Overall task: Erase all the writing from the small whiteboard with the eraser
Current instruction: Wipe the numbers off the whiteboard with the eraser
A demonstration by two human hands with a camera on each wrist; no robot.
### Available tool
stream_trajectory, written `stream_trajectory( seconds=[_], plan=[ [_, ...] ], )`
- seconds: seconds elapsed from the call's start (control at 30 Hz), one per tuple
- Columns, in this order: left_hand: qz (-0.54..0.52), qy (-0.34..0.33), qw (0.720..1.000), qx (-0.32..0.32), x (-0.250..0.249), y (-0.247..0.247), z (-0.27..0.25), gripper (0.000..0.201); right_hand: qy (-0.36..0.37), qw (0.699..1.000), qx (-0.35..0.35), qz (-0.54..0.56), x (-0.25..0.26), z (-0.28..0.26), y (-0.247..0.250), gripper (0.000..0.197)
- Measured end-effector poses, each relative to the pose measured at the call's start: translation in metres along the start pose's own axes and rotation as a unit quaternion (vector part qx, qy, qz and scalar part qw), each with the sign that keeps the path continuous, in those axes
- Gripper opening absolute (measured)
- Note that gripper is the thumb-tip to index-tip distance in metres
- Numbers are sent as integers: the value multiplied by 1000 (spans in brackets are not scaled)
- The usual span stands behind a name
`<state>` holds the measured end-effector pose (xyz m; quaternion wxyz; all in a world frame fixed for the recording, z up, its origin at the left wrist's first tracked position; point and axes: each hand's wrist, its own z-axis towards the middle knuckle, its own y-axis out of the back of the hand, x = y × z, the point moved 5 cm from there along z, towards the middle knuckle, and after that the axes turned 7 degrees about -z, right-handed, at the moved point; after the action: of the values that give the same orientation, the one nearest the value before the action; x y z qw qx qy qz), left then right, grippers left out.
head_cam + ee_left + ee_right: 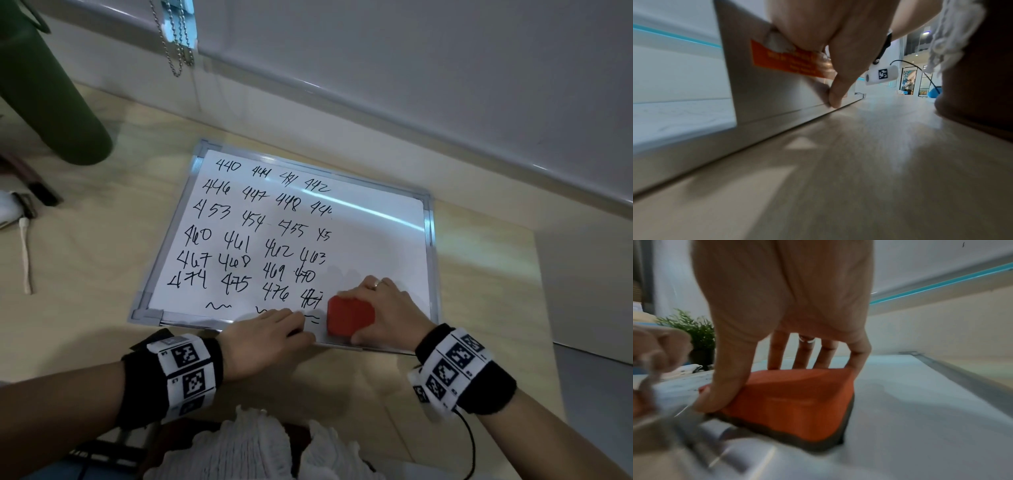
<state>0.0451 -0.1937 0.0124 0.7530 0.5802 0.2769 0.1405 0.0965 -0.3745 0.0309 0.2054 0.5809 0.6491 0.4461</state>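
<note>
The small whiteboard point(376, 240) lies flat on a wooden table, with rows of black handwritten numbers across its left and middle; its right part is bare. My right hand point(378, 308) grips the red eraser point(346, 317) at the board's near right corner, thumb on the near side, fingers over the far side. The right wrist view shows the eraser point(797, 399) sitting flat on its dark felt base in my right hand point(764, 382). My left hand point(270, 329) lies with fingers flat on the board's near edge, beside the eraser. Its thumb point(836, 97) touches the frame point(766, 104).
A dark green cylinder point(51, 102) stands at the far left. A bead chain point(174, 44) hangs by the white wall. A white cable point(25, 253) lies at the left. The table ends at the right point(544, 291). White knitted fabric point(257, 445) is below my wrists.
</note>
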Motion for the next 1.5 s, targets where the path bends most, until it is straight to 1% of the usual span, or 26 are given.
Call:
stream_trajectory(
  seconds=[0.03,0.17,0.2,0.3,0.33,0.37,0.43,0.47,0.53,0.67,0.7,0.73,0.77,0.8,0.83,0.87,0.9,0.93,1.0,1.03,1.17,1.23,1.33,1.4,1.47,1.5],
  plan=[
    [-6,-1,1000,6,0,0,0,35,-8,1000,-6,14,-4,4,3,73],
    [-20,-22,999,26,-1,1,3,47,-84,989,-88,82,-20,14,15,72],
    [-16,-22,999,35,-1,2,4,54,-76,991,-83,74,-16,12,12,72],
    [-17,-8,998,54,0,3,5,72,-4,1000,-18,13,5,3,-2,73],
    [-16,-8,998,59,0,2,5,72,10,1000,-8,2,6,4,-3,73],
    [-15,-11,998,52,0,1,5,64,11,1000,-11,9,4,8,0,73],
    [-11,-9,999,34,1,0,5,38,-32,996,-50,62,-9,17,10,73],
    [-6,-6,1000,29,2,0,4,36,-55,992,-75,85,-14,20,14,73],
    [-6,-5,1000,28,1,-1,4,37,-56,992,-80,79,-11,20,13,73],
    [-6,-26,1000,3,-3,6,5,31,30,1000,1,-1,13,11,-2,73],
    [-11,-34,999,6,-4,6,5,35,34,999,-1,0,12,15,1,73],
    [-15,-37,999,16,-4,6,5,49,21,999,-17,18,7,22,7,73],
    [-22,-32,999,26,-4,6,4,61,-6,998,-42,46,2,28,14,73],
    [-27,-17,999,23,-3,7,4,65,-33,995,-66,70,-4,33,19,73],
    [-23,-14,1000,4,-3,8,4,58,-47,993,-78,79,-6,34,22,73],
    [-18,-14,1000,-11,-4,9,4,44,-44,994,-76,70,-4,33,20,73],
    [-15,-11,1000,-19,-4,9,4,32,-25,997,-58,49,2,30,15,73],
    [-12,-7,1000,-19,-3,8,4,28,4,999,-35,21,10,24,9,73],
    [7,-1,1000,-26,-3,6,4,29,44,999,0,-19,19,16,-3,73],
    [13,-3,999,-33,-3,5,3,29,48,999,1,-20,20,18,-1,73],
    [14,-13,999,-39,-2,6,3,30,-20,997,-66,40,13,41,19,71],
    [8,-10,999,-37,-1,3,2,30,13,998,-51,18,22,37,14,69],
    [-15,0,999,-29,1,-3,0,33,75,997,2,-13,33,27,1,68],
    [-24,7,999,-33,1,-2,0,28,50,998,-24,5,26,46,16,68],
    [-26,4,999,-31,1,0,2,27,-20,995,-71,64,16,66,35,70],
    [-23,4,999,-30,1,1,2,28,-35,993,-84,79,13,71,39,71]
  ],
)
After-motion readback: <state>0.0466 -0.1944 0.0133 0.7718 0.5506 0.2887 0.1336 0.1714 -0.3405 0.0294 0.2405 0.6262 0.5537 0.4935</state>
